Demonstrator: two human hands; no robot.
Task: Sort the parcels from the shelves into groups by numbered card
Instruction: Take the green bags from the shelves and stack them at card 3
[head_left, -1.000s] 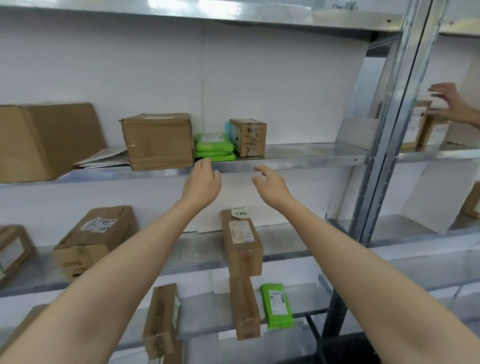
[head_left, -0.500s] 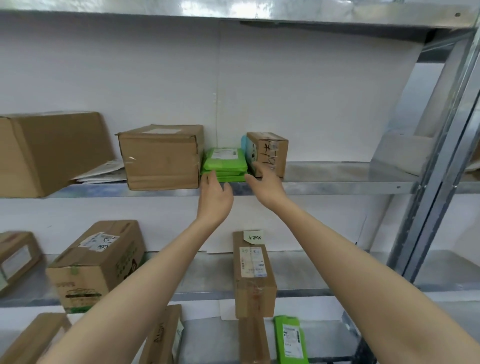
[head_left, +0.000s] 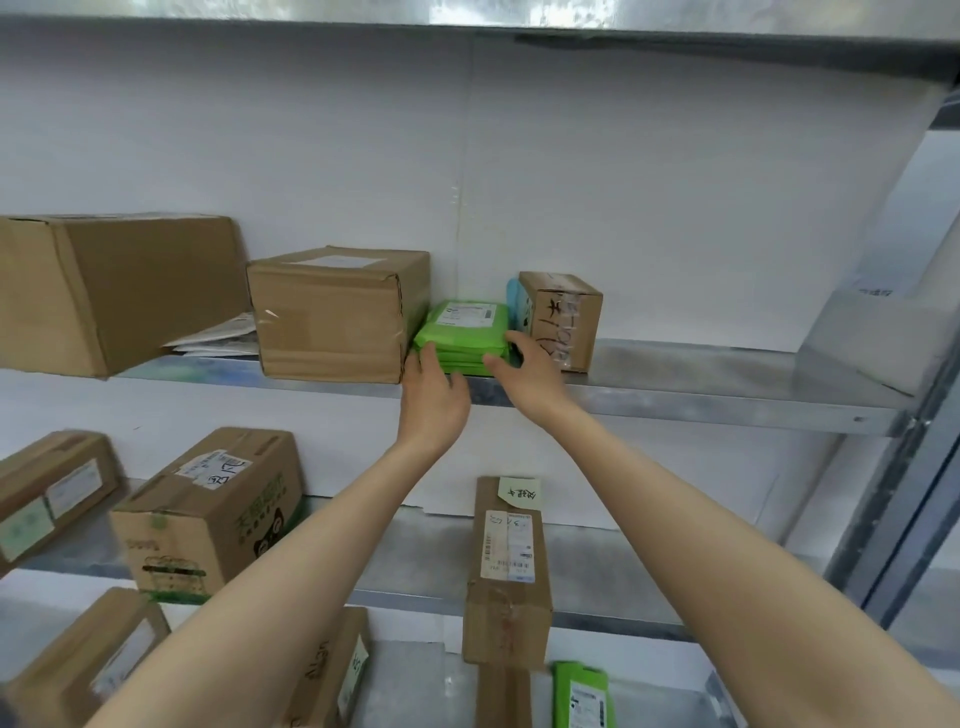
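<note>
- Left hand (head_left: 432, 397): raised to the upper shelf (head_left: 701, 397), fingers nearly straight and close together; the fingertips touch the front left corner of the green parcels (head_left: 462, 332). It holds nothing.
- Right hand (head_left: 524, 371): spread fairly wide, thumb raised by the right end of the green parcels, fingers laid on their front edge. A closed grip is not visible.
- Green parcels: a flat stack lying on the upper shelf, white label on top, between the two hands.
- Cardboard box (head_left: 332, 317): just left of the stack, touching or nearly so.
- Small box (head_left: 563, 319): just right of the stack, handwriting on its face, near the right thumb.
- Long box (head_left: 506, 566): on the shelf below, beneath the right forearm.
</note>
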